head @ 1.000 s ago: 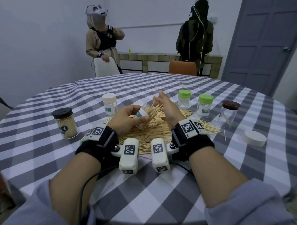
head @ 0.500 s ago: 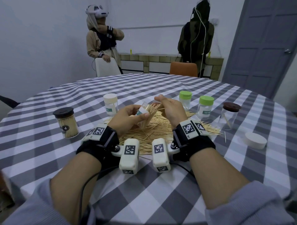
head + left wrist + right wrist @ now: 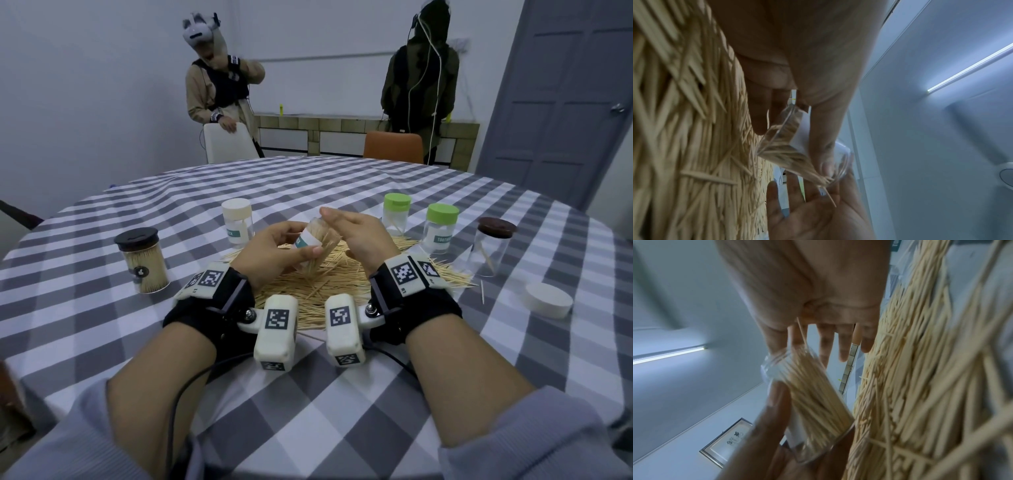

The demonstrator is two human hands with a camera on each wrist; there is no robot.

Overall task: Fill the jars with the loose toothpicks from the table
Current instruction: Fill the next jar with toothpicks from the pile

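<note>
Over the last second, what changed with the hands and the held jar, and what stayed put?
The right hand let go of its pinched toothpicks and now lies open beside the mouth of the clear plastic jar. The left hand still grips that jar, now tilted more upright and fuller. The loose toothpick pile, the other jars and the white lid stayed put.

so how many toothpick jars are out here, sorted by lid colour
green lid: 2, at and
black lid: 1, full, near the left edge
brown lid: 1, near the right edge
cream lid: 1, behind the left hand
no lid: 1, the open jar held tilted in the left hand
total: 6 jars
</note>
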